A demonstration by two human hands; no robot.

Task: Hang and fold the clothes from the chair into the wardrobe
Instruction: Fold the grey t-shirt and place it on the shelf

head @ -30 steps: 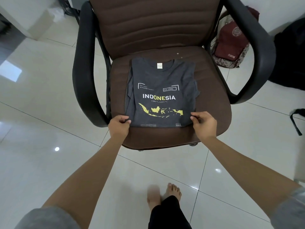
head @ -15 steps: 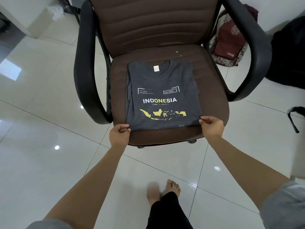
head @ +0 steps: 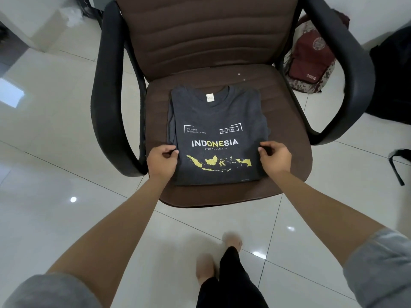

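Note:
A dark grey T-shirt [head: 216, 112] with white "INDONESIA" lettering and a yellow map lies folded into a rectangle on the seat of a brown office chair [head: 287, 130]. My left hand [head: 161, 162] pinches the shirt's left edge about halfway up. At the right edge, level with the lettering, my right hand [head: 275, 160] pinches the cloth the same way. The shirt's collar points toward the chair's backrest.
The chair has black armrests [head: 104, 107] on both sides. A red and camouflage backpack [head: 311, 61] leans behind the chair at the right, and a black bag [head: 393, 81] sits further right. White glossy floor tiles [head: 55, 141] surround the chair. My bare feet stand below.
Both hands have let go of the shirt's bottom corners and moved up its sides to mid height. The shirt's bottom edge now lies flat near the seat's front.

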